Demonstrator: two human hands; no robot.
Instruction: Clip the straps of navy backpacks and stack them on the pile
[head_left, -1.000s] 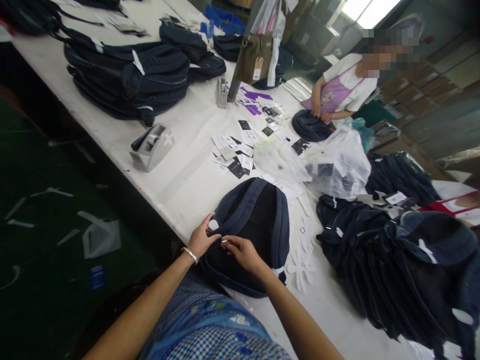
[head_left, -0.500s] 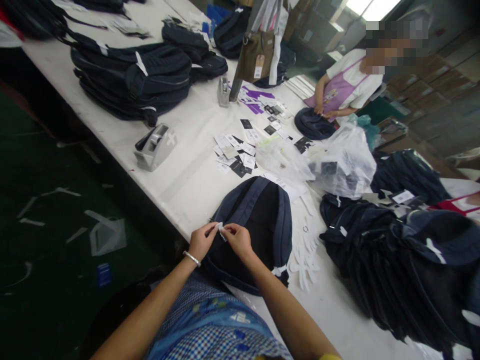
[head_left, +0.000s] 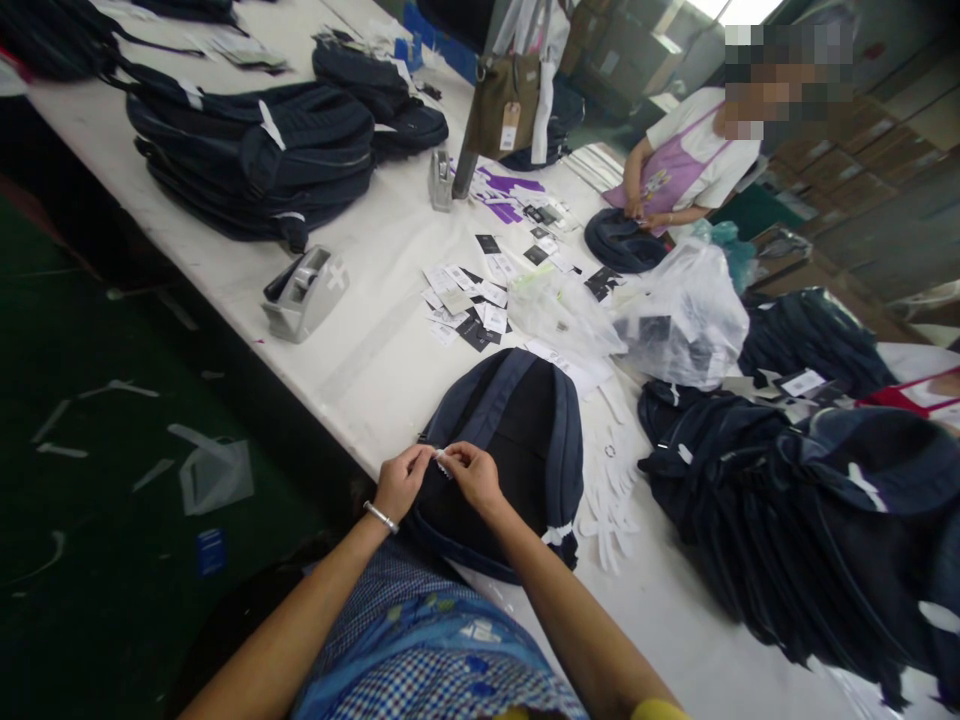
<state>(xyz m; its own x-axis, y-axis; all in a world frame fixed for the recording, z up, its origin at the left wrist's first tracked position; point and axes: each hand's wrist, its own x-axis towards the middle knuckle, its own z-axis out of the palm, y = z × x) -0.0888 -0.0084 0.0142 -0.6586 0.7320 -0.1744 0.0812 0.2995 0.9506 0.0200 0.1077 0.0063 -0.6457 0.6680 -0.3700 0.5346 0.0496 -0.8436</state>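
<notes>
A navy and black backpack (head_left: 525,440) lies strap side up on the table's near edge, right in front of me. Over its lower left part, my left hand (head_left: 401,482) and my right hand (head_left: 472,474) meet, each pinching a small white strip (head_left: 440,455) between thumb and fingers. Fingertips cover much of the strip. A similar white strip (head_left: 556,535) is wrapped round the strap at the backpack's lower right. Loose white strips (head_left: 607,500) are spread on the table just right of the backpack.
Stacked dark backpacks (head_left: 787,520) fill the right side; more backpacks (head_left: 255,160) lie far left. A tape dispenser (head_left: 304,293), paper tags (head_left: 469,305) and a clear plastic bag (head_left: 686,320) are on the table (head_left: 352,350). Across it, a co-worker (head_left: 675,165) handles a dark bag.
Both hands stay at the same spot on the backpack, still pinching the white strip, which shows less between the fingers now. The whole view has shifted slightly.
</notes>
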